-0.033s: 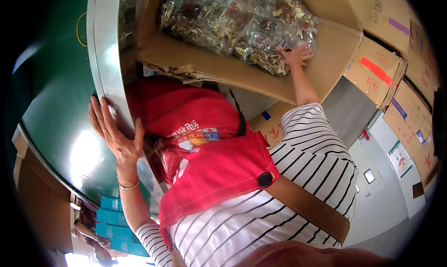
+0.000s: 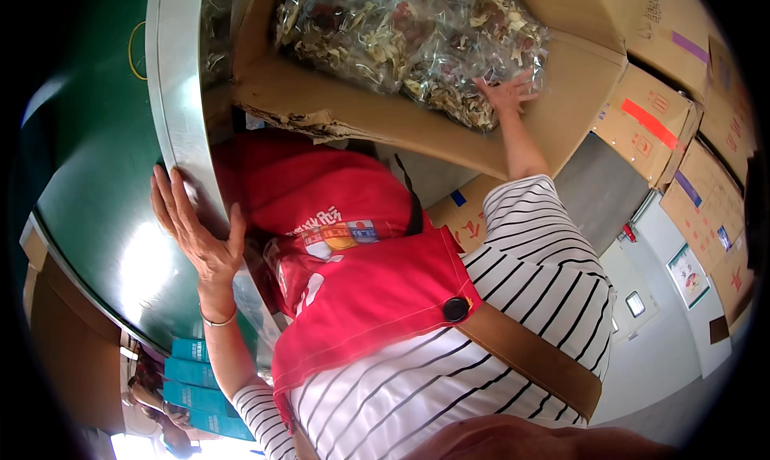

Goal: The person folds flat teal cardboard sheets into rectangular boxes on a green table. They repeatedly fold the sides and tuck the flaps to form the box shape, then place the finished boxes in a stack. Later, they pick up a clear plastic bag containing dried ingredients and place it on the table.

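My right hand (image 2: 505, 97) reaches into an open cardboard box (image 2: 573, 99) and lies with fingers spread on clear plastic bags (image 2: 401, 43). The bags are packed close together and hold dried, pale, leafy-looking flakes with some dark red pieces. I cannot see the undersides of the fingers. On the left, my left hand (image 2: 196, 227) rests on the metal rail (image 2: 183, 99) beside a green surface (image 2: 88, 211). Its fingers are stretched out over the edge, and nothing shows in its grasp.
The box's near edge is torn (image 2: 297, 121). Stacked cartons (image 2: 642, 119) stand on the right. Teal boxes (image 2: 192, 396) are piled at lower left, near another person's arm (image 2: 148, 396). A yellow loop (image 2: 136, 51) lies on the green surface.
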`<state>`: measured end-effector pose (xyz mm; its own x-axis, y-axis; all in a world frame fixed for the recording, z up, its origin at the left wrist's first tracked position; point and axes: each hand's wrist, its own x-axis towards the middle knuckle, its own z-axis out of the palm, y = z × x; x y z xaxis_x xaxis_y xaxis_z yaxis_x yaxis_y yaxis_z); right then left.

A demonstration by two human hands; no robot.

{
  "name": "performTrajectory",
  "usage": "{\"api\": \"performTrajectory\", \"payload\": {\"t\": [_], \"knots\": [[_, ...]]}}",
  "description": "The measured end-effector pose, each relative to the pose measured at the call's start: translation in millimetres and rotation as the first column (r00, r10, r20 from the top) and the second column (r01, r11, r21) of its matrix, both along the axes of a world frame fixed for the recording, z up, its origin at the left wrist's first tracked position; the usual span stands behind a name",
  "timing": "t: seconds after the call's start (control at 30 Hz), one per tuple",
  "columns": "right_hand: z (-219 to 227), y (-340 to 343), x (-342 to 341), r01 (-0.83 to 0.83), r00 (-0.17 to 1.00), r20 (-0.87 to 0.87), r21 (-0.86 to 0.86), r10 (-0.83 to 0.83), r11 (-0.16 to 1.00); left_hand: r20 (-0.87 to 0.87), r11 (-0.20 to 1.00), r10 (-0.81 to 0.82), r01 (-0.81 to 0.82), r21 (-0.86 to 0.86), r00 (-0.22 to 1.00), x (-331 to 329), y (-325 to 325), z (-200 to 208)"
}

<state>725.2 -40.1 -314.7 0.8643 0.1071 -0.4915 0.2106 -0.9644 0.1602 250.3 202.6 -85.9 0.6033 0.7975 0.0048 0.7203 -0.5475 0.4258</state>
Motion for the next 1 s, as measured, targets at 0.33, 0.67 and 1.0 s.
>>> {"api": "performTrajectory", "payload": {"t": [0.33,0.67,1.0], "knots": [[-34,58,-22,0.145,0.989,0.044,-0.21,-0.139,0.967,-0.04,1.0,0.003,-0.003,-0.009,0.999,-3,1,1],[-39,34,30,0.192,0.981,-0.001,-0.177,-0.195,0.965,-0.053,0.999,0.006,-0.008,-0.038,0.999,0,-1,0],[-7,-6,97,-0.242,0.964,0.106,-0.039,0.245,0.969,0.013,0.999,0.036,-0.036,-0.017,0.999,1,-3,-1]]}}
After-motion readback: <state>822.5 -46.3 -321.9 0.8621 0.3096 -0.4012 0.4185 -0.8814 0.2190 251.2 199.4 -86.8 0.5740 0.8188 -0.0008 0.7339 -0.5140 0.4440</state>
